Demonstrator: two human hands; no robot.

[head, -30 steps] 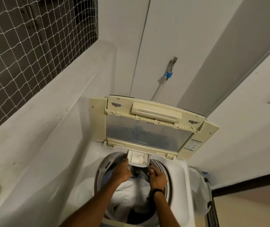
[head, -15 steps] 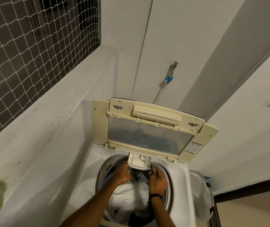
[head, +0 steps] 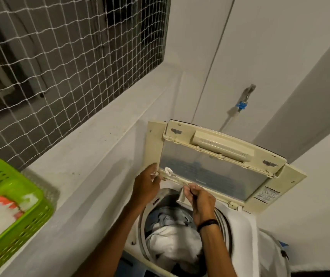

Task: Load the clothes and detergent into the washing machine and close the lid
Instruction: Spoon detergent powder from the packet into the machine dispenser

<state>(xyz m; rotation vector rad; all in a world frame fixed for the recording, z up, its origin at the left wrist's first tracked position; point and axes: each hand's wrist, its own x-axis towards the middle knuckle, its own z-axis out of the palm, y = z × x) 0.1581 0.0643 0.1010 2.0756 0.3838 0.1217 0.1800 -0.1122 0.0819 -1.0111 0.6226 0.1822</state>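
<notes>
— While the lid point(head: 210, 170) stands raised at the back of the washing machine point(head: 239, 224), where are the clothes point(head: 172, 242)?

— Down in the drum point(head: 165, 196): a white piece on top, with blue-grey ones behind it toward the rear.

— And the hands?

— Both are above the drum's rear rim. The right grip point(head: 200, 200) is clamped on the handle of a clear spoon point(head: 169, 171) (its bowl points up and left, in front of the lid's lower edge). A black band point(head: 208, 223) circles that wrist.

— The left?

— The left grip point(head: 146, 184) is just beside the spoon's bowl, at the lid's lower left corner. Its fingers are curled, with something small and clear at their tips. Whether they clamp it I cannot tell.

— Any detergent?

— A small drawer point(head: 181, 198) juts out under the lid, just beside the right knuckles, and its contents are hidden. Well to the left, on the ledge point(head: 92, 176) under the netted window point(head: 60, 66), a green basket point(head: 30, 226) holds a white and orange packet point(head: 0, 212) (too blurred to read).
</notes>
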